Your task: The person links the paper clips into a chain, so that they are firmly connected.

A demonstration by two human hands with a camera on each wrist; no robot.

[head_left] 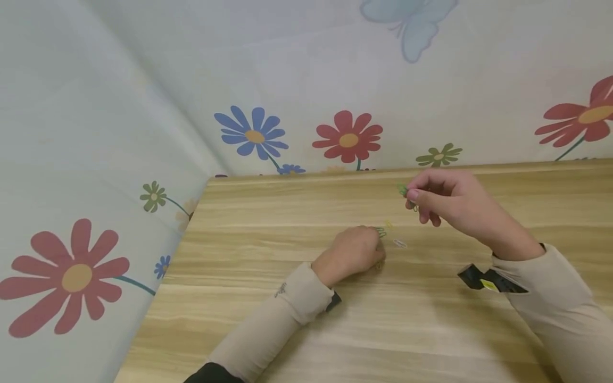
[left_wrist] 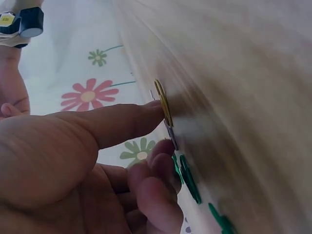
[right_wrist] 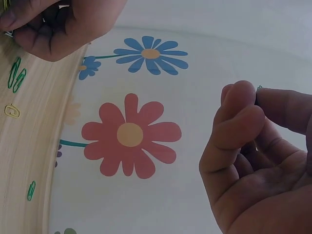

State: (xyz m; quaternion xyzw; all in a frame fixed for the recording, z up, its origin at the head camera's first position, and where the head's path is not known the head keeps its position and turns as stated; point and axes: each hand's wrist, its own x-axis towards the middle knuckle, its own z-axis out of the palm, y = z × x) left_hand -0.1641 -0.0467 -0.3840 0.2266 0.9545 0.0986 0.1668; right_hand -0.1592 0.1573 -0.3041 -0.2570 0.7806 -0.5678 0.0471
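Note:
Low over the wooden table, my left hand (head_left: 354,249) has its thumb tip on a gold paper clip (left_wrist: 163,102). Its other fingers curl loosely beside a silver clip (left_wrist: 171,134) and green paper clips (left_wrist: 189,180). Raised above the table to the right, my right hand (head_left: 447,202) pinches a green paper clip (head_left: 403,189) between thumb and fingers. A small loop hangs below that grip. In the right wrist view the fingers hide nearly all of it. Between the hands lie a yellow clip (head_left: 389,224) and a white clip (head_left: 399,243).
More clips lie on the table (head_left: 268,213): a yellow one (right_wrist: 12,111) near two green ones, and a single green clip (right_wrist: 31,190) closer to the edge. A white flower-print curtain (head_left: 297,64) borders the table's back and left side.

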